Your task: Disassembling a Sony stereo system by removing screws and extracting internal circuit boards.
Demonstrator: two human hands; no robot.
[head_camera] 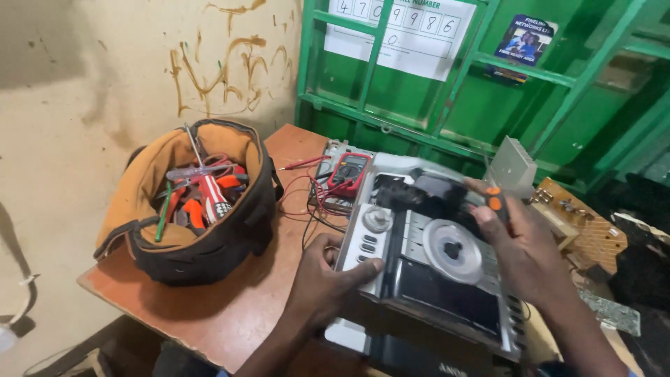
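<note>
We rest our left hand on the near left corner of the silver stereo front panel, fingers curled around its edge and the thumb laid across the button column, which steadies the unit where it lies face-up at the right side of the counter. Our right hand is closed around a screwdriver with a black and orange handle, held above the panel's far right part; the tip is hidden behind the hand, so we cannot tell what it meets. The round disc lid sits between the two hands, and a silver knob lies just beyond our left thumb.

A red multimeter lies beyond the panel with its red leads trailing over the counter, close enough to reach. The open tan and black tool bag stands on the left of the counter, its pliers and screwdrivers upright for easy picking. A finned metal heat sink and a brown circuit board sit to the right, by the green metal frame.
</note>
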